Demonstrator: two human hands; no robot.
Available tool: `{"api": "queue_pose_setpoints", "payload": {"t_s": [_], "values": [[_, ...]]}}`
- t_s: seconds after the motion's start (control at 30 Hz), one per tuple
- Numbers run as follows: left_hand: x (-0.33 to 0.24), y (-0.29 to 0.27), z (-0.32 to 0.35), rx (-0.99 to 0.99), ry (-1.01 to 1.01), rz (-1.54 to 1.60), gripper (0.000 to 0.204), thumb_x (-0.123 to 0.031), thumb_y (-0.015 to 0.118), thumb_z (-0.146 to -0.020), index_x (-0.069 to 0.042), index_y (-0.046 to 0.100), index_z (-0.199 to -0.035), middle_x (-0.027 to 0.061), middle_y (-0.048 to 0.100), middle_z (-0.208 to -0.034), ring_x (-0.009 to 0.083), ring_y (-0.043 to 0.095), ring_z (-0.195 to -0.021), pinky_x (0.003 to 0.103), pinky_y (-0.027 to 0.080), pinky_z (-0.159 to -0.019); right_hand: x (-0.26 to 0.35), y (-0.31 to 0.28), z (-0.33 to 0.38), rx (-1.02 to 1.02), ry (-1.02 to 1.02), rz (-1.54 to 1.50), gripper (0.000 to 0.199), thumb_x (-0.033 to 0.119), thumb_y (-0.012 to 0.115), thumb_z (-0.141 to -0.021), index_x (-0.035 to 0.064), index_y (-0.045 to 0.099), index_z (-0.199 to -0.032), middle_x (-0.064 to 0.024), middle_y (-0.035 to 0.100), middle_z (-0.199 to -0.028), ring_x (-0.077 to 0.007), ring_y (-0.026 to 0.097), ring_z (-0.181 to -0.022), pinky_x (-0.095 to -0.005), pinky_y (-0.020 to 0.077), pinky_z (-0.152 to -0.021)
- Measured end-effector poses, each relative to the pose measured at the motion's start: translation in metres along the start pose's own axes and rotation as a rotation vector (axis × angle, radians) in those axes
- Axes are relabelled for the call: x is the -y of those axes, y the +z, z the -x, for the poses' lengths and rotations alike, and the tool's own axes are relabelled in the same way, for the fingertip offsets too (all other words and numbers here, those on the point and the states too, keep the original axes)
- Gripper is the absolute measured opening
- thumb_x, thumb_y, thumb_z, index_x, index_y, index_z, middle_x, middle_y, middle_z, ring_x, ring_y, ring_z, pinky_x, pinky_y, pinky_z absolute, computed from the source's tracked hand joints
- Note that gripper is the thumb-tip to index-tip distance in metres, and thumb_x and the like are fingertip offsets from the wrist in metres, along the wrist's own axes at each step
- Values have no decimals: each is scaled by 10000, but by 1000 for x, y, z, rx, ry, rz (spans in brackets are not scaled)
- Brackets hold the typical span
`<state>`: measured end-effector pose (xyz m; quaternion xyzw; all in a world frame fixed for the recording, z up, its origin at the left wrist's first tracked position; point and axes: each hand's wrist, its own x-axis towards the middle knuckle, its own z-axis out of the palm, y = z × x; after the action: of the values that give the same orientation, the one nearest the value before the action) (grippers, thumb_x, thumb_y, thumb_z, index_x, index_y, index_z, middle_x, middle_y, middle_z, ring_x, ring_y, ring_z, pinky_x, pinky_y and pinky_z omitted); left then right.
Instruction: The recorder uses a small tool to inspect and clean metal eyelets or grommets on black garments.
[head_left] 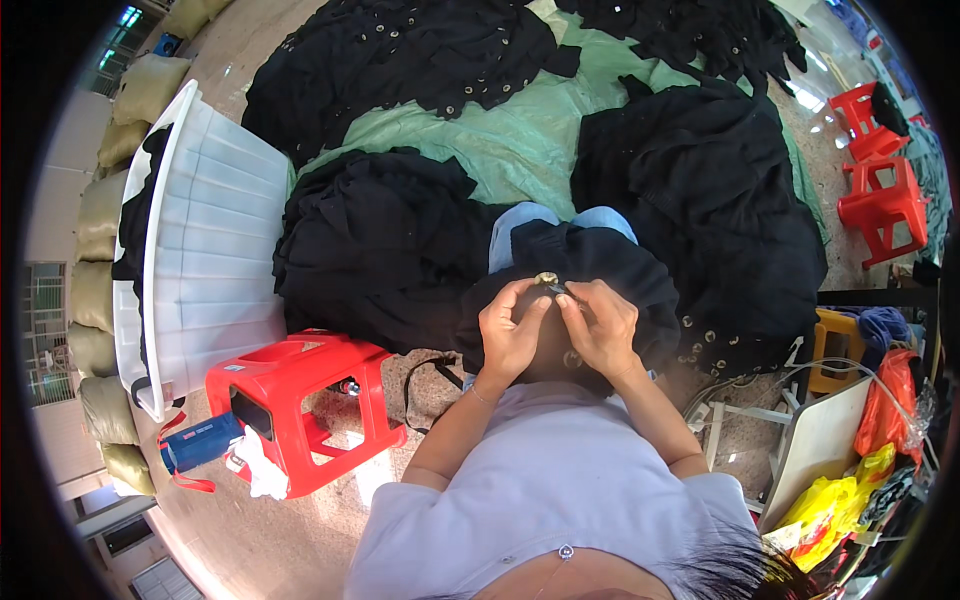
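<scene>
In the head view, a black knit garment [592,252] drapes over your knees [605,217]. Your left hand [511,335] and right hand [604,325] each pinch its edge, thumb to fingers, beside a gold-coloured button [546,279]. The cloth should handle soft, limp and light, the button hard and slippery; grip the fabric close beside it.

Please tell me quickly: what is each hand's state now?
Left hand: closed, pinching the black garment near a gold-coloured button.
Right hand: closed, pinching the same garment.

Bare forearms [448,428] angled inward, both hands [510,335] [606,322] close together, thumbs [537,310] and forefingers [519,291] in a pinch.
</scene>
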<state>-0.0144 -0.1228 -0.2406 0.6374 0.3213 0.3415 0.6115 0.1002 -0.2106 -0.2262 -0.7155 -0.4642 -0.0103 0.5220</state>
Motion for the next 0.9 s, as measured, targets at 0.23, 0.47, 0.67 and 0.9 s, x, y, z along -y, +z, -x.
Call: {"api": "queue_pose_setpoints", "payload": {"t_s": [0.23,0.47,0.67,0.9], "values": [[-3,0,0,3,-27,3,194,-29,675,-867,21,663,-1054,56,710,-972,83,625,-891,243,503,-812,0,-1,0,11,-21,35,139,81,744,-793,31,643,-874,-76,625,-704,-217,612,-567,-299,475,-507],[-3,1,0,12,-17,-20,194,-28,675,-866,19,663,-1054,55,710,-973,86,627,-891,246,504,-813,-1,1,1,2,-22,22,141,81,747,-790,31,644,-874,-79,626,-705,-220,616,-570,-302,474,-505],[-1,1,1,6,-10,-10,198,-28,675,-866,20,662,-1057,53,709,-973,88,627,-888,248,505,-811,-2,3,2,-13,-40,37,148,81,750,-788,31,646,-880,-89,634,-716,-236,622,-576,-307,480,-508],[0,0,1,24,-57,10,194,-28,680,-863,20,663,-1051,50,704,-983,81,615,-913,241,492,-837,-14,11,11,-157,525,-646,209,119,671,-925,11,596,-1088,59,567,-830,-16,477,-723,-165,401,-664]]}}
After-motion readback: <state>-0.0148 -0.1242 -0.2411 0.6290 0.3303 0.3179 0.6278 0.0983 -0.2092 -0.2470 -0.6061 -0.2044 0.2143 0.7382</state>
